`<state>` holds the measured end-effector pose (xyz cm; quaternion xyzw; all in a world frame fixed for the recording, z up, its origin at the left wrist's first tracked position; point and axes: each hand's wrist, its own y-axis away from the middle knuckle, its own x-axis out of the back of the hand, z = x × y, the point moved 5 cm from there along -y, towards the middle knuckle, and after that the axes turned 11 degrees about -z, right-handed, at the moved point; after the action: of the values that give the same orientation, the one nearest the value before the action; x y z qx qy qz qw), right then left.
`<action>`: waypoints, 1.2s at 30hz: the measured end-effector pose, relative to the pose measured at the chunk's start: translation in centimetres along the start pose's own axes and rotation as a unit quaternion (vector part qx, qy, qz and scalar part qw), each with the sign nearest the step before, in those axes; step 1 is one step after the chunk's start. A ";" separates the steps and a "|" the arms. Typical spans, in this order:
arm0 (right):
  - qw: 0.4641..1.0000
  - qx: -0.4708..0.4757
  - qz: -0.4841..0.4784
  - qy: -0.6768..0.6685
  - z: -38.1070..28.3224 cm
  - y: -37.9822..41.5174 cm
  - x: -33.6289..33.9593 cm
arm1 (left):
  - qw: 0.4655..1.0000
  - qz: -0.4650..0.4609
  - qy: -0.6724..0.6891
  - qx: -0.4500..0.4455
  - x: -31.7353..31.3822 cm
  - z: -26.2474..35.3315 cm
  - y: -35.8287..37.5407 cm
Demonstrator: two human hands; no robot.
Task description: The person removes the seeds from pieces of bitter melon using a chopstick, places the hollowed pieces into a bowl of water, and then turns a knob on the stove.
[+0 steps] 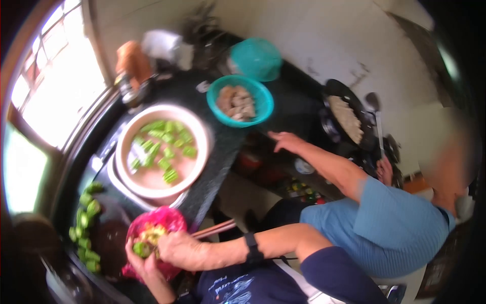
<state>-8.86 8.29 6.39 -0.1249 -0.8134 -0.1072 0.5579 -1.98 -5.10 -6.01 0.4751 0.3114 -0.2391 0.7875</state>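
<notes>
My left hand (144, 268) holds a short green ridged vegetable piece (142, 249) at the edge of a pink bowl (174, 217). Yellowish scraps (153, 234) lie in that bowl. My right hand (179, 249) is closed against the piece, with pinkish chopsticks (215, 229) sticking out behind it; its fingertips are hidden. More green pieces (85, 220) stand in rows along the counter at the left. Above the bowl, a large white basin (198, 175) holds cut green pieces in water.
A teal basin (266, 109) with pale chunks stands on the dark counter (202, 195), near a second teal basin (255, 58). At the right, a person in a blue shirt (400, 228) holds a ladle (378, 124) beside a wok (345, 114). Bottles (130, 93) stand by the window.
</notes>
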 end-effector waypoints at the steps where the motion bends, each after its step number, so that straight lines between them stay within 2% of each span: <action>1: 0.999 0.014 -0.002 -0.050 0.6 0.2 0.9 | 0.998 -0.041 0.026 0.026 -1.0 -0.4 0.2; 2: 0.998 0.009 0.012 -0.068 0.9 0.3 2.4 | 0.995 -0.081 0.048 0.042 -2.6 -0.7 0.9; 3: 0.999 -0.004 -0.046 -0.029 1.3 0.2 2.3 | 1.000 0.023 -0.002 0.004 -5.1 -0.9 2.9; 4: 0.997 -0.023 -0.047 -0.057 1.9 0.3 2.1 | 0.999 0.027 0.033 0.013 -2.5 -0.9 1.7; 5: 0.997 -0.022 -0.040 -0.066 2.3 0.4 1.5 | 0.997 0.028 0.066 0.012 -2.5 -1.1 2.0; 8: 0.998 -0.019 -0.058 -0.011 2.3 0.4 2.1 | 0.989 0.019 0.147 0.018 -1.4 -1.9 1.6; 10: 0.997 -0.011 -0.067 -0.041 2.0 0.2 2.4 | 0.976 0.045 0.210 -0.013 -2.3 -2.0 2.0; 14: 0.995 0.007 -0.080 -0.051 1.3 0.2 2.0 | 0.965 0.037 0.258 -0.012 -2.3 -2.1 2.2; 19: 0.994 0.008 -0.100 -0.032 0.7 0.1 1.5 | 0.968 0.036 0.246 -0.033 -2.4 -1.9 2.3; 22: 0.996 0.029 -0.075 -0.036 0.4 0.1 1.6 | 0.984 0.014 0.171 -0.053 -2.4 -1.3 2.6; 24: 0.997 0.026 -0.060 -0.039 0.3 0.2 1.0 | 0.990 -0.039 0.121 -0.062 -1.9 -0.9 2.2; 25: 0.997 0.011 -0.066 -0.037 0.2 0.3 1.0 | 0.989 -0.066 0.126 -0.048 -1.6 -0.9 2.0; 26: 0.997 -0.004 -0.072 -0.036 0.3 0.4 0.8 | 0.988 -0.046 0.138 -0.050 -1.1 -1.1 1.6; 29: 1.000 0.016 0.011 0.006 -0.6 0.2 -0.4 | 0.994 -0.023 0.085 -0.063 -3.2 -1.7 2.6; 30: 0.999 0.026 0.029 0.018 -1.0 -0.2 -1.0 | 0.994 -0.069 0.072 -0.045 -3.1 -2.3 2.1; 32: 0.998 0.011 -0.036 0.045 -1.4 -1.0 -2.8 | 0.998 -0.063 0.018 -0.002 -2.9 -3.9 1.9; 33: 0.995 0.019 -0.077 0.066 -1.3 -1.2 -3.4 | 0.998 -0.059 -0.018 -0.030 -3.5 -3.9 2.4; 34: 0.995 0.010 -0.072 0.071 -1.0 -1.5 -3.6 | 0.997 -0.069 -0.020 -0.024 -4.0 -3.7 2.2; 36: 1.000 0.012 0.017 0.011 -0.9 -1.8 -3.4 | 0.994 -0.092 -0.005 -0.050 -4.0 -2.6 2.0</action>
<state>-7.52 6.00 3.47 -0.1305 -0.8064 -0.0891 0.5699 -4.05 -1.61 -2.84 0.4034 0.3617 -0.2969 0.7863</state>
